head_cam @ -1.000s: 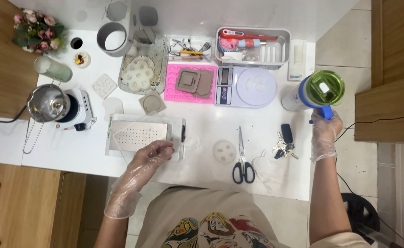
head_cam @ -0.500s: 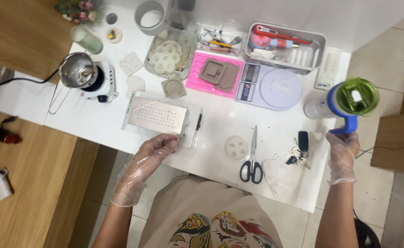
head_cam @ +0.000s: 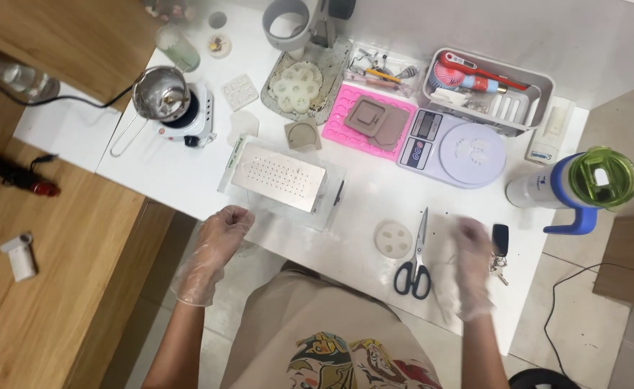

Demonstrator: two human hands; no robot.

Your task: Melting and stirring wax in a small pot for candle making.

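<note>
— Where are the hands?
— Both wear clear gloves and hold nothing. The left hand (head_cam: 219,229) is loosely curled at the table's near edge, just below the perforated metal plate (head_cam: 279,177). The right hand (head_cam: 473,248) is blurred, fingers open, right of the black-handled scissors (head_cam: 415,259).

— And around the scissors?
— A round white mould (head_cam: 393,238) lies just left of them; keys (head_cam: 499,248) sit beyond the right hand. A digital scale (head_cam: 455,142) stands above them, and a green-lidded tumbler (head_cam: 576,189) to their upper right, on the white table (head_cam: 374,194).
</note>
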